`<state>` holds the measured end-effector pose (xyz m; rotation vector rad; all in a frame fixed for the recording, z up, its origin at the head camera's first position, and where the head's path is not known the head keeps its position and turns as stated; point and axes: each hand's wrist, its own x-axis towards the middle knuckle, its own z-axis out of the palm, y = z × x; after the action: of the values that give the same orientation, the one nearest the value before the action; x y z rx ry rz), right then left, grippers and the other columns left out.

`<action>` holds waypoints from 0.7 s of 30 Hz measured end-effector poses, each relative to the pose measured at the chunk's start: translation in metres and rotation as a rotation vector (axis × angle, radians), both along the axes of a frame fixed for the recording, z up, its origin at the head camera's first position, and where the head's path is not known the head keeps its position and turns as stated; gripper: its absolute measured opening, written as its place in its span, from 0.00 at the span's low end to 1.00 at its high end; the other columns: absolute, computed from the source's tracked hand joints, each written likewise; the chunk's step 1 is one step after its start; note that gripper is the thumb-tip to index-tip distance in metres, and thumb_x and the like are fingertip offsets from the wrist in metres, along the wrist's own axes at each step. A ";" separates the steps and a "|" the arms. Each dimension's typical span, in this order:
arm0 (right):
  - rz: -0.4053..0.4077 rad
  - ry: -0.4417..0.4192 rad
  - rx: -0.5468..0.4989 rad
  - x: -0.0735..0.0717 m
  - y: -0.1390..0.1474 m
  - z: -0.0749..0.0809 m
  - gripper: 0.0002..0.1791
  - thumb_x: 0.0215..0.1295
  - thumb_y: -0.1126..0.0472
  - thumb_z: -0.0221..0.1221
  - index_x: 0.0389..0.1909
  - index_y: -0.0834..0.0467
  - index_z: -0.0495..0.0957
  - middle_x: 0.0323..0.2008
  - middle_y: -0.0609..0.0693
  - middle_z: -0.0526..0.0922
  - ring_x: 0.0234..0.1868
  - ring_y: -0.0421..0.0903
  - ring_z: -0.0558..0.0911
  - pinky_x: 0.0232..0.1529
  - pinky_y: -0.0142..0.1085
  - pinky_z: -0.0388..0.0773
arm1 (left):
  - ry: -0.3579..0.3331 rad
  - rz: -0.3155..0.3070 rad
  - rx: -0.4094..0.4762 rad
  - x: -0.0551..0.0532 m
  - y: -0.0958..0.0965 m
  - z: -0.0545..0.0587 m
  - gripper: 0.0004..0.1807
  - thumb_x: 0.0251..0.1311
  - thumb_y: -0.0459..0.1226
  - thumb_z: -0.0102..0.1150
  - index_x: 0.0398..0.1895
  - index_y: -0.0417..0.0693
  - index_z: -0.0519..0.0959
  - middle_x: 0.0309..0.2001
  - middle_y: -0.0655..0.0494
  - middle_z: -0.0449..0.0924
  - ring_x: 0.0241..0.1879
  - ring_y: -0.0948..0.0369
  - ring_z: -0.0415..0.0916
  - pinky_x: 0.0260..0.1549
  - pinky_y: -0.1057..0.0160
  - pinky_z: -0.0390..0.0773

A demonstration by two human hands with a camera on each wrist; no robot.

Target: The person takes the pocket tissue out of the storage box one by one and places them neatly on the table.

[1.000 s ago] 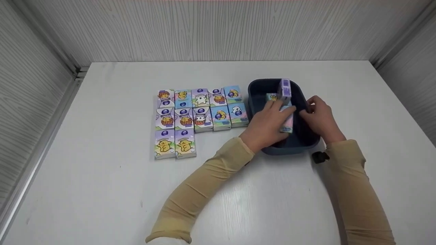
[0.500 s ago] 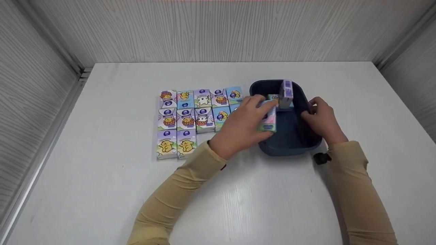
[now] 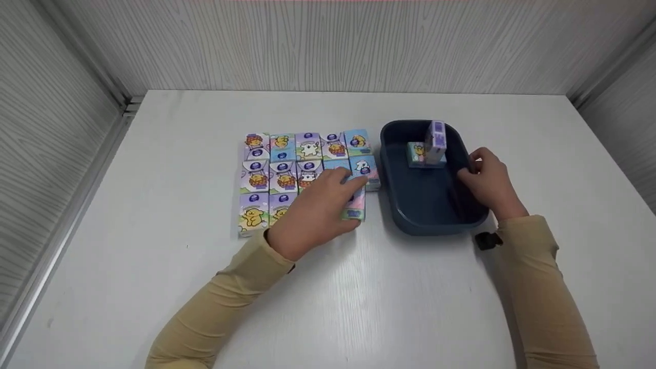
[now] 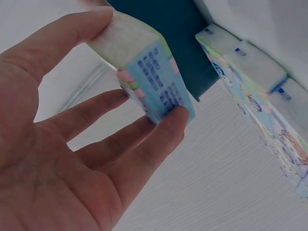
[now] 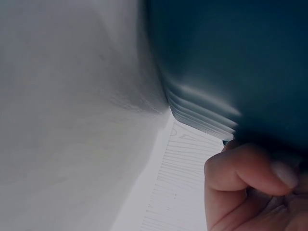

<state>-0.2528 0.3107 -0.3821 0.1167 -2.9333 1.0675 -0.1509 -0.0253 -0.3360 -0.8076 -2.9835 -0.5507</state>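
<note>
Between thumb and fingertips my left hand (image 3: pixel 318 210) pinches a small tissue pack (image 4: pixel 154 72) with a blue printed side and pink-green edges. In the head view it hovers over or beside the lower right of a block of similar packs (image 3: pixel 256 177), hiding some of them; whether they touch is unclear. My right hand (image 3: pixel 489 182) holds the right rim of a dark blue bin (image 3: pixel 410 225), thumb inside the wall. Inside the bin, one pack (image 3: pixel 435 141) stands upright at the back, beside a flat-lying pack (image 3: pixel 416 154).
The packs lie in tight rows on the white table (image 3: pixel 328 307), just left of the bin. Grey wood-grain panels (image 3: pixel 328 46) enclose the back and sides. A small black object (image 3: pixel 488 240) sits by the right wrist.
My left hand has come out of the bin with a tissue pack, moving left and toward me to the block of packs. The right hand stays on the bin's rim.
</note>
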 end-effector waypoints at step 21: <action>-0.006 -0.045 -0.018 0.000 -0.001 0.003 0.15 0.64 0.62 0.51 0.46 0.66 0.63 0.40 0.63 0.77 0.37 0.51 0.72 0.34 0.38 0.69 | -0.048 0.053 -0.229 0.022 -0.019 -0.038 0.32 0.57 0.46 0.66 0.62 0.43 0.72 0.51 0.43 0.75 0.46 0.50 0.72 0.44 0.53 0.78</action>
<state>-0.2524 0.3097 -0.3787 0.0855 -2.9606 1.1102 -0.1290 -0.0445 -0.3741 -0.7320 -3.1424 -0.2320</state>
